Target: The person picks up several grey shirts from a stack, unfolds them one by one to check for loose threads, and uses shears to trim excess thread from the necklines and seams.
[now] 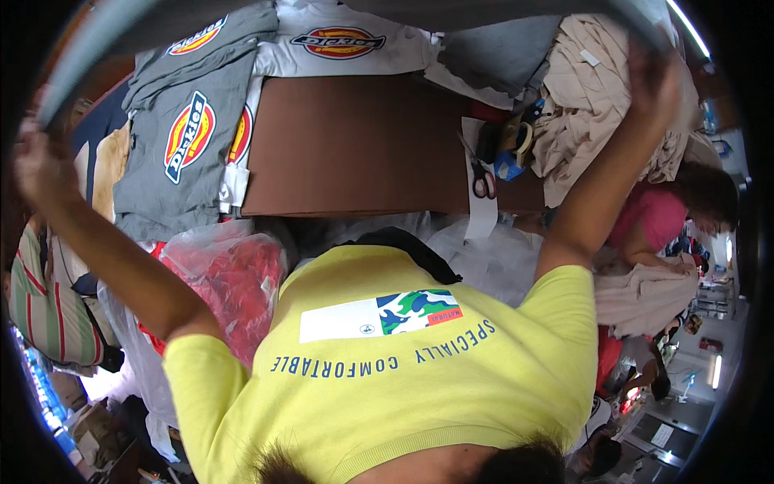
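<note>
Both my arms are raised and spread wide, with a grey piece of cloth [97,50] stretched between them across the top of the view. My left hand [44,165], at the far left, is closed on one end of it. At the upper right my right hand [655,85], somewhat blurred, grips the other end. Most of the cloth lies outside the picture, so its full shape is hidden. Below it, grey T-shirts [145,161] with a red and yellow printed badge lie on the left of the brown table [355,145]. A white shirt [395,52] with a similar badge lies along the far side.
Black-handled scissors [484,181] rest on a white paper strip, beside a tape roll [524,143]. Beige garments [584,105] are heaped at the right. A clear bag of red cloth [230,274] stands near left. A person in pink [649,214] handles beige cloth on the right.
</note>
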Tool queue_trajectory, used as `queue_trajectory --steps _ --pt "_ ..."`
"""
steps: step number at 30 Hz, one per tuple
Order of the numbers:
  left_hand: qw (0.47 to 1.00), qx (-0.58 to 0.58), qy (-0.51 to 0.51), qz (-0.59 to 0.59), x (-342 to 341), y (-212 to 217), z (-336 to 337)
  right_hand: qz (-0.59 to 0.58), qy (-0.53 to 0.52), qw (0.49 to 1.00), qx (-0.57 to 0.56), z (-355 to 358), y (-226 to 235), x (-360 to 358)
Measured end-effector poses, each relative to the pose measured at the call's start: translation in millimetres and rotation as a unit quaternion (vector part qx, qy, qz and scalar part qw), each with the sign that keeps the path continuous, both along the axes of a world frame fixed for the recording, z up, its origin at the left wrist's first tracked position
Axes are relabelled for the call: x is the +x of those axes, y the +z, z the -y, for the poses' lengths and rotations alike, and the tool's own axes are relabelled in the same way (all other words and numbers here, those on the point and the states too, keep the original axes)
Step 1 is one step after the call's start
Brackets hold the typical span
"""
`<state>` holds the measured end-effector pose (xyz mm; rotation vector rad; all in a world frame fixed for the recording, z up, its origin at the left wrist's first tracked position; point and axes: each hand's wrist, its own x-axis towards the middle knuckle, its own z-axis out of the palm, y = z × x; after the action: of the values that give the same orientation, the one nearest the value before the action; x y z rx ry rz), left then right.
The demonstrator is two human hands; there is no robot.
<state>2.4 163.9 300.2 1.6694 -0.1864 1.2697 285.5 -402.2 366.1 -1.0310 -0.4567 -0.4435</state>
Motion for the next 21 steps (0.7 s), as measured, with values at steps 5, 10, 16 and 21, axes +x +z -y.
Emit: queue_trajectory --steps 5,10,16,21 --pt "0.882 -0.419 -0.126 -0.176 -2.5 -252.8 35.3 -0.319 0.142 0.934 -0.072 24.6 -247.9 -40.5" --pt "0.864 -0.364 0.013 -0.347 -23.5 -325.7 81.3 -0.472 0.095 0.862 -0.160 16.6 -368.6 -92.4" --pt "0.876 0.064 0.216 -0.426 -13.9 -301.4 143.9 -0.071 -0.174 0.784 -0.591 -12.6 -379.6 -142.6" --pt "0.851 0.300 0.002 -0.431 19.0 -307.8 232.4 0.136 0.003 0.684 -0.717 -89.1 -382.1 -158.4"
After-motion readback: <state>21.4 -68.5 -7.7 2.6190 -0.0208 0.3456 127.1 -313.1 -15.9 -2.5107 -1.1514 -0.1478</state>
